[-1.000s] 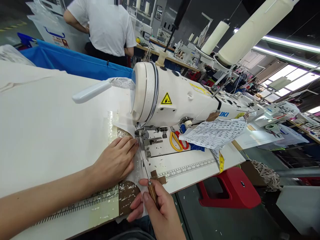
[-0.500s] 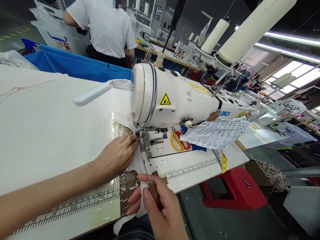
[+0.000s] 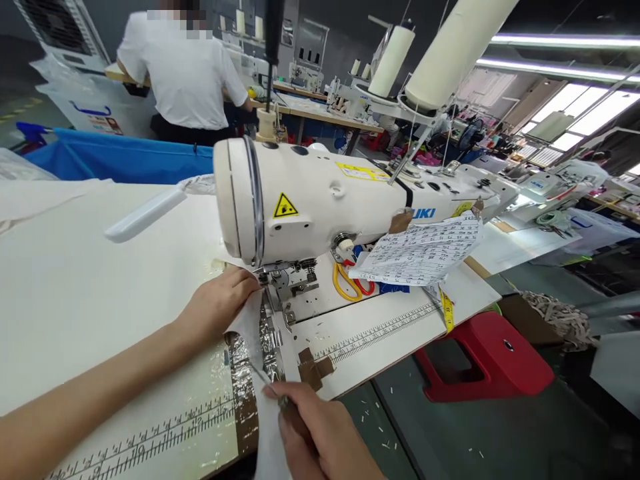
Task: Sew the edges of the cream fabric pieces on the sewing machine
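Observation:
My left hand rests beside the sewing machine's presser foot, its bent fingers closed on the edge of a white fabric strip. From the foot the strip runs down toward me, over the table edge. Low in the view, my right hand is wrapped round the wooden handle of an awl. The awl's thin metal shaft points up and left, across the strip. Exactly where its tip ends is hard to make out. The white sewing machine stands just beyond both hands.
Yellow- and red-handled scissors lie under the machine arm, beside a sheet of handwritten paper. A yellow tape measure hangs at the table edge. A red stool is at right. Beyond a blue cloth bin stands a person in white.
My right hand has moved down with the awl, whose shaft has drawn away from the presser foot. The left hand stays by the foot. The camera view has shifted.

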{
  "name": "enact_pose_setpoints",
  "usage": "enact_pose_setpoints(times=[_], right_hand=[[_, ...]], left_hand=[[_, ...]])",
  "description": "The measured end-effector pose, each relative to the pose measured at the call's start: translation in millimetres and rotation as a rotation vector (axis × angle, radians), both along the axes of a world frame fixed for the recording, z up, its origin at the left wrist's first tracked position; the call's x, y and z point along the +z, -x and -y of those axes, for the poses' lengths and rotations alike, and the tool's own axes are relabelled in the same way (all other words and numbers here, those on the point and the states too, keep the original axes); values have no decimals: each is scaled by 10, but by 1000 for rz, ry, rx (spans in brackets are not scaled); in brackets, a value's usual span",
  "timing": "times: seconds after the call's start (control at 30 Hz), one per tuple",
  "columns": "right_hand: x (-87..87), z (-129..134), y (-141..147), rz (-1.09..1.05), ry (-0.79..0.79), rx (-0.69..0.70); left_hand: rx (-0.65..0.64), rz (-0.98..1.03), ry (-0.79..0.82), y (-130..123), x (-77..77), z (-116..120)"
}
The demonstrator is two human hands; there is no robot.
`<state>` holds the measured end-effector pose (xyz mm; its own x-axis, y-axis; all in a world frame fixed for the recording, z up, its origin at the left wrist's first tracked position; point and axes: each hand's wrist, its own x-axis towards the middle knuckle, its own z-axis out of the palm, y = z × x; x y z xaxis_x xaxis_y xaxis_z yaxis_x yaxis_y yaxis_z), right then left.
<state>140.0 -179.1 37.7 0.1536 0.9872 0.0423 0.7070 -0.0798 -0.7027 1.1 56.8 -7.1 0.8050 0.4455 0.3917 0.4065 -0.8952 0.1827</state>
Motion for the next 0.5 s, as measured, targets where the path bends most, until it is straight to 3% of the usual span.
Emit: enact_pose_setpoints(times=[0.17, 0.3, 0.5], right_hand=[[-273, -372, -85, 206, -158, -59], [-341, -612, -50, 300, -240, -100], [-404, -734, -14, 371, -324, -110]], left_hand=[[-44, 185, 195, 2, -13, -85], [-16, 231, 316, -24, 40, -79], [25, 203, 407, -31, 88, -80]])
